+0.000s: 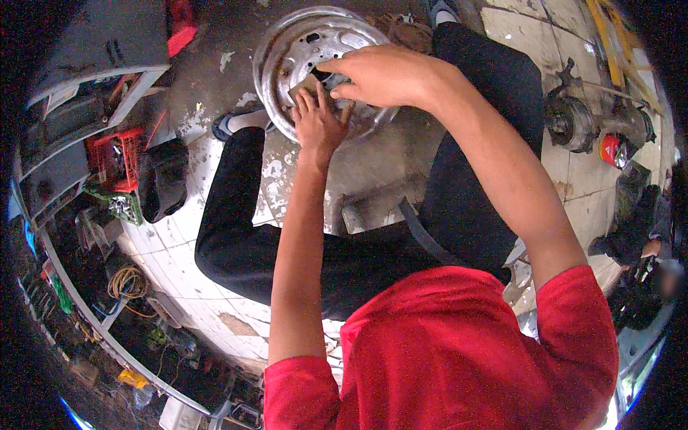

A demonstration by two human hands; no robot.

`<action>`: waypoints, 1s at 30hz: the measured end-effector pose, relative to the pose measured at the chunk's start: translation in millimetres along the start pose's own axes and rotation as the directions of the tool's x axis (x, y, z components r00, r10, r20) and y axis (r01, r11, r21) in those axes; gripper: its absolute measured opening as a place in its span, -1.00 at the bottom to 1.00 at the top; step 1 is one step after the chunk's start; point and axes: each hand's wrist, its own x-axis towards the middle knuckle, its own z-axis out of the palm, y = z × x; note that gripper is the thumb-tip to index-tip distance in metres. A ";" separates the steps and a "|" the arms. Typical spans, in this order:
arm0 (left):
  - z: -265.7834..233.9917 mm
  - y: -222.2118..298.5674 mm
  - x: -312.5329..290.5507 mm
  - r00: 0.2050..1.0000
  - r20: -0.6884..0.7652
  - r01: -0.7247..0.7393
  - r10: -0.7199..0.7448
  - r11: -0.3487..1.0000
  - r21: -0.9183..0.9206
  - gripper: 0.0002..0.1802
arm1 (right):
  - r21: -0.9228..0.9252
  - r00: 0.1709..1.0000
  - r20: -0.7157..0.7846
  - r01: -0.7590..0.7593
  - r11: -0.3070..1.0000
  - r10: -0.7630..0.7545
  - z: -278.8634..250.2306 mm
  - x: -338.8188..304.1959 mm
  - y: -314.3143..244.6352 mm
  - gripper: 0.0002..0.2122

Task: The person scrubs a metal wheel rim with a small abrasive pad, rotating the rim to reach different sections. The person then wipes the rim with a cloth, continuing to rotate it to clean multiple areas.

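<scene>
Both hands are meeting on the steel wheel rim: left hand pressing flat, fingers spread, while right hand is curling, pinching a small pad just beyond the left fingertips

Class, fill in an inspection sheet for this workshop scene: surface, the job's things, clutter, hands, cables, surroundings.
Surface: stained, patchy tiled floor.
Job's things: silver steel wheel rim on the floor; small pad pressed against it.
Clutter: red crate, black pan, metal hub parts.
Hands: left hand flat on the rim; right hand over its centre, at the pad.
Cables: coiled orange cord.
Surroundings: another person sits at right.
</scene>
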 end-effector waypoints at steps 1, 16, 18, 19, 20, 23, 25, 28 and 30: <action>-1.0 1.1 -0.9 1.000 0.003 -0.001 0.001 1.000 -0.012 -0.04 | 0.007 1.000 0.000 -0.005 1.000 0.005 0.1 1.1 -0.2 -0.54; -3.1 -2.0 13.4 0.999 0.001 0.032 -0.032 0.998 0.054 -0.01 | 0.032 1.000 0.002 0.002 0.999 -0.002 -4.7 -4.5 -4.1 -0.53; 0.2 -0.6 1.4 0.999 -0.015 0.039 -0.039 0.999 -0.006 0.00 | 0.018 1.000 0.002 0.007 1.000 -0.007 -1.9 -2.4 -2.2 -0.53; 1.5 0.0 -3.3 0.999 -0.028 0.036 -0.036 0.999 0.004 0.01 | 0.019 1.000 0.008 0.004 1.000 -0.004 -1.2 -2.2 -2.5 -0.53; 2.3 -1.0 -4.4 0.999 -0.023 0.032 -0.031 0.999 0.011 0.01 | 0.020 1.000 0.014 0.000 1.000 0.000 -0.9 -2.1 -3.2 -0.53; -0.9 0.9 -1.6 1.000 0.000 0.022 -0.022 1.000 0.017 0.01 | 0.021 1.000 0.010 0.001 1.000 -0.001 2.6 -1.6 -0.2 -0.53; -4.4 -0.5 8.2 0.999 0.024 0.028 -0.028 0.999 0.019 0.01 | 0.030 1.000 0.004 0.012 0.999 -0.012 1.0 -2.5 -3.5 -0.53; -11.3 -7.2 21.3 0.998 0.054 0.029 -0.030 1.000 0.011 0.01 | 0.034 1.000 -0.013 0.027 0.999 -0.027 -0.7 -5.3 -4.2 -0.52; -10.6 -7.0 23.4 0.998 0.049 0.038 -0.039 0.999 0.027 0.00 | 0.021 0.998 -0.043 0.041 0.999 -0.040 2.3 -1.6 -1.9 -0.53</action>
